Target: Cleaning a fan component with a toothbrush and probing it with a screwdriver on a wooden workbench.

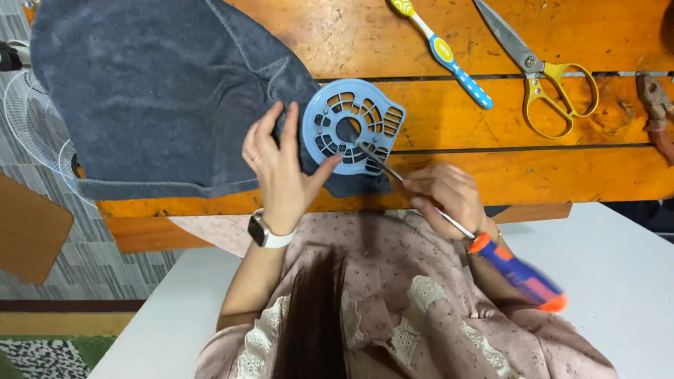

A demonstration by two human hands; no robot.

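A light blue round plastic grille cover (351, 126) lies on a dark grey cloth (154, 91) on the orange wooden table (533, 175). My left hand (281, 168), with a white watch on the wrist, rests on the cloth and presses the cover's left edge with thumb and fingers. My right hand (449, 196) grips the metal shaft of a screwdriver (516, 270) with a blue and orange handle. The screwdriver tip touches the cover near its central hole.
A blue and yellow toothbrush (442, 50), yellow-handled scissors (540, 70) and pliers (656, 112) lie on the far right of the table. A white fan grille (35, 119) stands on the floor at left. A white surface (618, 267) is near me.
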